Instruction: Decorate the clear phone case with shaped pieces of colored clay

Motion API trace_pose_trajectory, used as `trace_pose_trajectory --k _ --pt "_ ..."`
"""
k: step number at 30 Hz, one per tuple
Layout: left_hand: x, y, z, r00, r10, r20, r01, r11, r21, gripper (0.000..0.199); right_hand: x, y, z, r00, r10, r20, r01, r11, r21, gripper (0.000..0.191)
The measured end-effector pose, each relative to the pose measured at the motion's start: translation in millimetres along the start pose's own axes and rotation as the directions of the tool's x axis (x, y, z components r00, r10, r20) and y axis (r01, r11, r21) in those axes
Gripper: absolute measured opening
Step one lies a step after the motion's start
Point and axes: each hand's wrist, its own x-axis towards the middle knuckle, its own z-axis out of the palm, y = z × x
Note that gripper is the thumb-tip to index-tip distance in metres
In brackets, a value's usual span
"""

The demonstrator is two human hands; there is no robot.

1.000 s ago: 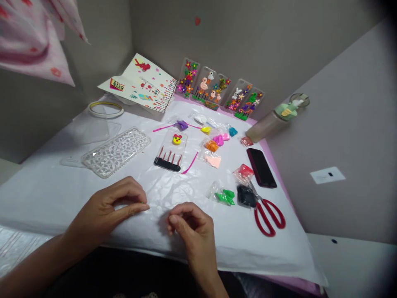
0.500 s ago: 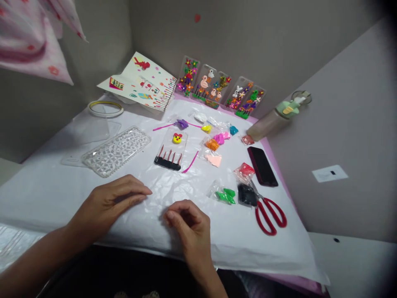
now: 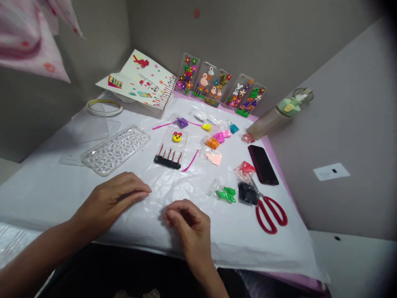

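My left hand (image 3: 113,198) rests on the white sheet, thumb and fingertips brought together; whatever may be between them is too small to make out. Curled in a pinch, my right hand (image 3: 190,227) sits close by, and its fingers hide anything inside. Beyond both hands lies a clear phone case (image 3: 170,147). It bears a yellow clay face (image 3: 177,137) with a red bow, thin brown stems and a black clay strip (image 3: 167,162) along its near end. Beside the case is a thin pink clay strand (image 3: 190,161).
Clay packets, including green (image 3: 227,194) and black (image 3: 247,193), lie right of the case near red-handled scissors (image 3: 271,214) and a phone (image 3: 263,164). A textured case (image 3: 116,150) lies left. Decorated cases (image 3: 207,80) and a bottle (image 3: 269,120) stand behind; a drawn card (image 3: 141,80) leans there.
The view has shifted very slightly. Both hands keep the same pose and place, and the things on the table have not moved.
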Motion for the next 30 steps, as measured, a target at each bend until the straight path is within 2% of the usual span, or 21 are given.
trace_pose_trajectory --k 3,10,16,22,26,30 --pt "-0.5 -3.2 2.7 0.999 0.032 0.01 -0.032 0.999 0.016 0.015 0.3 0.2 -0.2 1.0 -0.009 0.0 0.009 1.0 -0.007 0.007" --pt "1.1 -0.8 2.6 0.999 -0.036 -0.002 0.036 0.997 0.067 0.02 0.7 -0.4 -0.6 1.0 -0.014 -0.004 0.014 0.999 -0.039 0.006" --pt "2.5 -2.8 -1.1 0.998 0.052 -0.037 -0.047 0.99 0.13 0.024 1.0 -0.3 -0.7 1.0 -0.026 0.003 0.026 0.999 -0.032 0.006" --pt "3.6 -1.6 -0.1 0.997 0.076 -0.009 -0.073 0.986 0.153 0.017 1.5 -0.3 -0.5 1.0 -0.024 0.006 0.024 0.999 -0.031 0.006" --pt "4.0 -3.1 2.0 0.996 0.081 -0.024 -0.076 0.986 0.149 0.02 0.6 1.5 -1.8 1.0 -0.021 -0.01 0.021 0.999 -0.048 0.003" --pt "5.7 -4.8 0.5 0.995 0.096 -0.041 -0.087 0.98 0.179 0.018 0.2 2.8 -3.6 0.997 -0.073 -0.018 0.071 0.992 -0.104 0.006"
